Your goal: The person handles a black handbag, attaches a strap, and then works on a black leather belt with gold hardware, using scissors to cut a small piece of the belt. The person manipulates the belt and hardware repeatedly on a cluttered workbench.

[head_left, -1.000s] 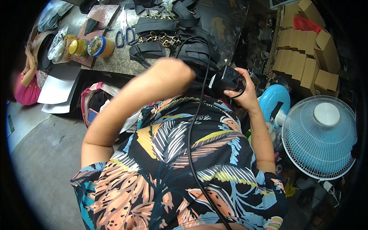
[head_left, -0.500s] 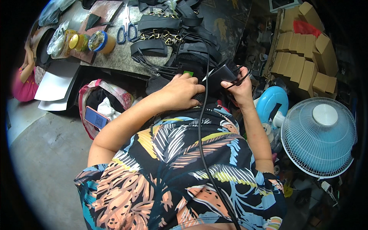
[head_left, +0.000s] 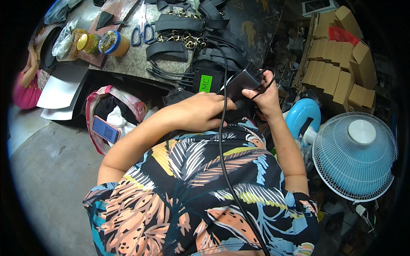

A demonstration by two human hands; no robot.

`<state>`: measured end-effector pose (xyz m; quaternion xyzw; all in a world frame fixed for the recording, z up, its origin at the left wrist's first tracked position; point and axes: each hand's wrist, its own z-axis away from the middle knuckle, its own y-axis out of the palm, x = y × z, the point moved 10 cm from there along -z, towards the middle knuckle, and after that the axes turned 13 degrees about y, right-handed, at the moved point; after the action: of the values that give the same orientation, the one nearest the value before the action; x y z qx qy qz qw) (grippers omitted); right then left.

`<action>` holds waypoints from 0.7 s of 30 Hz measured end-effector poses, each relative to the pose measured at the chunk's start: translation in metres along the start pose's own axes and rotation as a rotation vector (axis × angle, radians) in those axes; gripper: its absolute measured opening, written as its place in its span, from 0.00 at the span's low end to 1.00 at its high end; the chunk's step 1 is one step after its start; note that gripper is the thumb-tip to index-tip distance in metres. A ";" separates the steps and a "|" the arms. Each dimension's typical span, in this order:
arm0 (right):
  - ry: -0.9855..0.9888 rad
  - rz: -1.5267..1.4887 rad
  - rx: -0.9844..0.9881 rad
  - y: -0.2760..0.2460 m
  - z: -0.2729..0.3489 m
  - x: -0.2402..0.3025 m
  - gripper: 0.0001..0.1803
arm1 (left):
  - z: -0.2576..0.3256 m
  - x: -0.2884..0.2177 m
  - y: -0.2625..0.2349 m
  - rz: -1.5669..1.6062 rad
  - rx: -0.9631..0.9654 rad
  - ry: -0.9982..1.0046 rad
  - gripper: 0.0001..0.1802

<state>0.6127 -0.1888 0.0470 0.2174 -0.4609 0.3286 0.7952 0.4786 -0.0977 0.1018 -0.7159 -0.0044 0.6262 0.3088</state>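
My right hand (head_left: 266, 97) grips a flat black power bank (head_left: 244, 82), with a thin black cable looped at its end beside my fingers. Across black mesh fabric at my waist lies my left hand (head_left: 204, 112), its fingers stretched toward the power bank and its thumb apart. Just beyond it, a black box (head_left: 216, 79) bears a bright green label, and several black cables run from its left side. A long black cable (head_left: 222, 149) hangs down past my left fingertips and over my patterned shirt.
Black straps with metal clips (head_left: 179, 25), blue-handled scissors (head_left: 142, 35) and lidded jars (head_left: 114, 43) cover the worktable. A pink-edged bag (head_left: 97, 96) with a phone (head_left: 105, 129) stands at left. On the right are a fan (head_left: 355, 155) and cardboard boxes (head_left: 329, 81). Another person sits far left.
My left hand has slid back toward me, uncovering the black box and its green label. My right hand has tilted the power bank slightly and brought it a little closer to the box.
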 end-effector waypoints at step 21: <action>-0.136 0.870 0.263 0.023 -0.003 0.028 0.38 | -0.015 0.077 -0.075 -0.044 -0.369 -0.063 0.13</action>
<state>0.6082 -0.1623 0.0707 0.1238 -0.5149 0.6727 0.5167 0.5373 -0.0140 0.0669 -0.7400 -0.1445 0.6300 0.1858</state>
